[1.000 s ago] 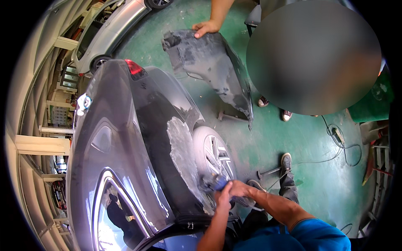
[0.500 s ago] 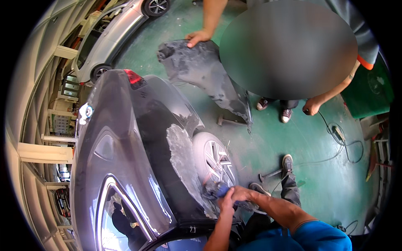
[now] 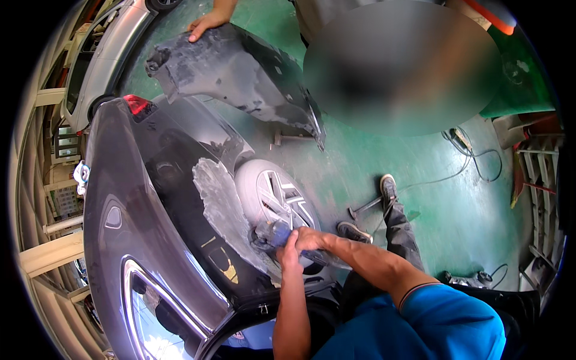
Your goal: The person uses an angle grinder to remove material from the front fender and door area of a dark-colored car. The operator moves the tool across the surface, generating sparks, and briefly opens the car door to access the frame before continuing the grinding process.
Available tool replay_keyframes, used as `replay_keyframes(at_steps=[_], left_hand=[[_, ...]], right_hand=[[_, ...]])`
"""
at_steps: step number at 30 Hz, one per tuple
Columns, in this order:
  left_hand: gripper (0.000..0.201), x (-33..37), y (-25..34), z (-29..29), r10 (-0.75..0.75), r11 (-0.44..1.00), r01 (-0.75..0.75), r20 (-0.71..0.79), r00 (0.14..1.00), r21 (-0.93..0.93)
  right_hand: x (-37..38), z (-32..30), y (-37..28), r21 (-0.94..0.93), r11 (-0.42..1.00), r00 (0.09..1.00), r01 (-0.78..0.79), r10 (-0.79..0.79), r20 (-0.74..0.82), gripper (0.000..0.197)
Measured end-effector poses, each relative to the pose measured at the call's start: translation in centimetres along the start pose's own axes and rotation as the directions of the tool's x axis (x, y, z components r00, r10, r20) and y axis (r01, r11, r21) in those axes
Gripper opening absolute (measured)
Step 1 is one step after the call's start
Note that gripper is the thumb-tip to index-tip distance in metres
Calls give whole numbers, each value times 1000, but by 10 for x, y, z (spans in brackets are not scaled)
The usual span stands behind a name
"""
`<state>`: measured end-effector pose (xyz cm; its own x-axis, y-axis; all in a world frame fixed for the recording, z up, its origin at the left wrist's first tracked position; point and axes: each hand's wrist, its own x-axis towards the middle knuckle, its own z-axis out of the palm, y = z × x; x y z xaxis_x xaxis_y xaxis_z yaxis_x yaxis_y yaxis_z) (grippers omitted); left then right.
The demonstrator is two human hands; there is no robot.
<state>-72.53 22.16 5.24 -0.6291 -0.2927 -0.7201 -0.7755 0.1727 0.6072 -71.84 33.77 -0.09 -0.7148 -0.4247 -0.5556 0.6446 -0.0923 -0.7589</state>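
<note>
My left hand (image 3: 290, 253) and my right hand (image 3: 310, 239) are both closed on a blue and dark angle grinder (image 3: 275, 233). Its head sits at the lower part of a bare grey, ragged-edged patch (image 3: 217, 195) along the wheel arch of a dark car (image 3: 135, 174); the disc is hidden. Just beyond the grinder is the car's wheel (image 3: 270, 195), its tyre pale and dusty. Across from me a co-worker's hand (image 3: 207, 24) grips the top of a loose grey and black body panel (image 3: 240, 78), held tilted over the rear of the car.
On the green floor (image 3: 432, 222) lie a hammer-like tool (image 3: 365, 208) by my shoe (image 3: 389, 186) and a looped cable (image 3: 480, 162). Another long-handled tool (image 3: 294, 138) is under the panel. A silver car (image 3: 111, 51) stands far left; racks (image 3: 540, 186) line the right.
My view has shifted, so the scene sits further left. Sparks seen near the wheel earlier no longer show. The co-worker has moved the panel closer to the car. Both hands keep hold of the angle grinder.
</note>
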Motion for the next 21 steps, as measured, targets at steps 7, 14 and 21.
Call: replay_keyframes(at_steps=[7,14,21], left_hand=[[35,-3,-125,-23,-170,939,207,154,973,-274],[36,-30,-77,-22,-50,941,128,244,968,-314],[32,-23,-44,-16,52,947,6,174,983,-321]], right_hand=[[-39,15,61,-327,943,990,-61,98,97,52],[-47,32,51,-411,904,989,-116,66,-135,67],[-40,20,5,-432,901,992,-37,-21,-128,60]])
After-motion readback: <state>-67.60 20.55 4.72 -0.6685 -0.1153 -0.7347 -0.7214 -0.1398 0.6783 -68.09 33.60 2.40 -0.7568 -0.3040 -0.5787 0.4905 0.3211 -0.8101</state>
